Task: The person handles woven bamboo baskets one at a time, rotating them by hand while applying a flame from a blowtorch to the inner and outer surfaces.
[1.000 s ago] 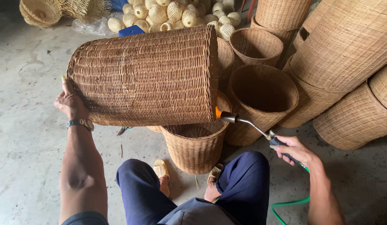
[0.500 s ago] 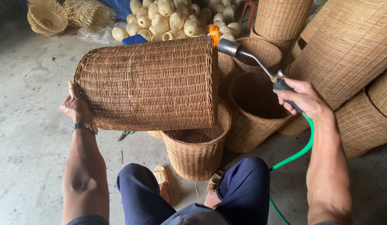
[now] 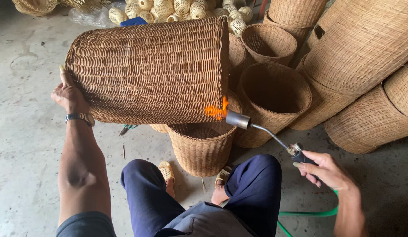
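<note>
Floor: bare grey concrete (image 3: pixel 23 145), stained and scuffed, with woven goods piled along the far and right sides.
Left hand: the left hand (image 3: pixel 70 94) is spread flat against the closed bottom end of the big basket (image 3: pixel 151 72), thumb up along its edge; a watch (image 3: pixel 81 117) sits on the wrist.
Big basket: dark brown wicker, lying on its side in the air, its open end resting over the small basket (image 3: pixel 201 145) that stands between the person's knees.
Right hand: the right hand (image 3: pixel 327 171) is curled around the handle of the torch (image 3: pixel 265 131), fingers closed on it.
Torch: its metal nozzle points at the big basket's lower rim, an orange flame (image 3: pixel 217 110) licking the weave; a green hose (image 3: pixel 309 214) trails from it across the floor.
Count, upright open baskets behind: three.
Count, large pale baskets at right: about four, stacked or leaning.
Count, small woven balls at top: many, in a heap (image 3: pixel 177 8).
</note>
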